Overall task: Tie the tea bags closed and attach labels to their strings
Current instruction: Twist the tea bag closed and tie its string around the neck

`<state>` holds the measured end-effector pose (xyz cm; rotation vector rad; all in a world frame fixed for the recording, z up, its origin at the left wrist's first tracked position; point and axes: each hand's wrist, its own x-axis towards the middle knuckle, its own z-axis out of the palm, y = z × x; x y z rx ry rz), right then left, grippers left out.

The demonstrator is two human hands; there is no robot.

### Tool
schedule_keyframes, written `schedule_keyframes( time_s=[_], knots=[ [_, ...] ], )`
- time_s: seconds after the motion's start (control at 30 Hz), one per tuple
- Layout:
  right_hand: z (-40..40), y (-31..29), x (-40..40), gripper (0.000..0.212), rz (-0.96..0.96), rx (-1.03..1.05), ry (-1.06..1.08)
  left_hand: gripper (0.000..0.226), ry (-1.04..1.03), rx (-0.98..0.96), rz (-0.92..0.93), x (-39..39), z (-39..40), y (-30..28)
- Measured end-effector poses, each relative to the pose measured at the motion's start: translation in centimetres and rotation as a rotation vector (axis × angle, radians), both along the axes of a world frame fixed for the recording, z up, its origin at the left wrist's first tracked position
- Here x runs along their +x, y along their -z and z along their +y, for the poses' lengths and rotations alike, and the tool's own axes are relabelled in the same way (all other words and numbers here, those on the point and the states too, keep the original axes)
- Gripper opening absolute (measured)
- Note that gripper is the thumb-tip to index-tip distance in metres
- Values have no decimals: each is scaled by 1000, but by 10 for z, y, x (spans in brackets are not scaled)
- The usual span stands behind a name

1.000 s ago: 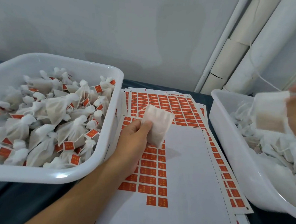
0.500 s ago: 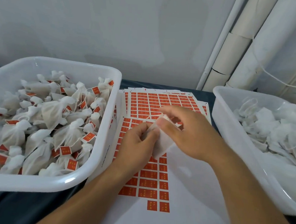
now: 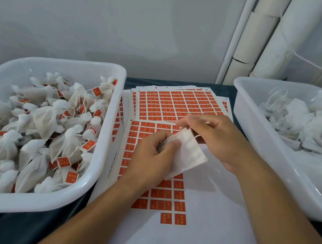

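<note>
While both hands meet: I hold one flat white mesh tea bag [image 3: 186,151] between them, above the label sheets.
Left hand [image 3: 152,158]: my thumb and fingers are curled onto the bag's near-left corner, gripping it.
Right hand [image 3: 217,136]: my fingertips pinch the bag's top edge at its thin string [image 3: 197,136].
Under my hands: white sheets of small orange rectangular labels [image 3: 176,104] lie on the dark desk [image 3: 39,227].
Left of my left hand: white plastic tub [image 3: 105,167] of tied, labelled bags.
Right of my right hand: second white tub [image 3: 253,126] of loose bags.
</note>
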<state>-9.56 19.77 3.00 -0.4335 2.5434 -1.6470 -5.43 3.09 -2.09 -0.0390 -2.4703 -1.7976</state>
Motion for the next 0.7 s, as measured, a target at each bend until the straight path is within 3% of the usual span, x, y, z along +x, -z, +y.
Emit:
schedule_keyframes(
  time_s=[0.07, 0.23, 0.33, 0.4, 0.47, 0.63, 0.7],
  knots=[
    [5, 2, 0, 40, 18, 69, -7, 20, 14, 36, -11, 1, 0, -1],
    [11, 5, 1, 31, 198, 357, -29, 34, 17, 83, 31, 2, 0, -7],
    [17, 9, 0, 42, 190, 497, -45, 46, 22, 70, 39, 2, -1, -8],
    [20, 9, -1, 51, 169, 487, -1, 55, 12, 9, 25, 3, -1, -8],
    [25, 8, -4, 58, 89, 327, 47, 60, 1, -54, 10, 4, -2, -8],
    [31, 0, -8, 49, -308, -497, 49, 53, 42, -58, 28, 8, 3, -20],
    [26, 1, -7, 45, -357, -641, 43, 49, 67, -83, 89, 9, 5, -23]
  ],
)
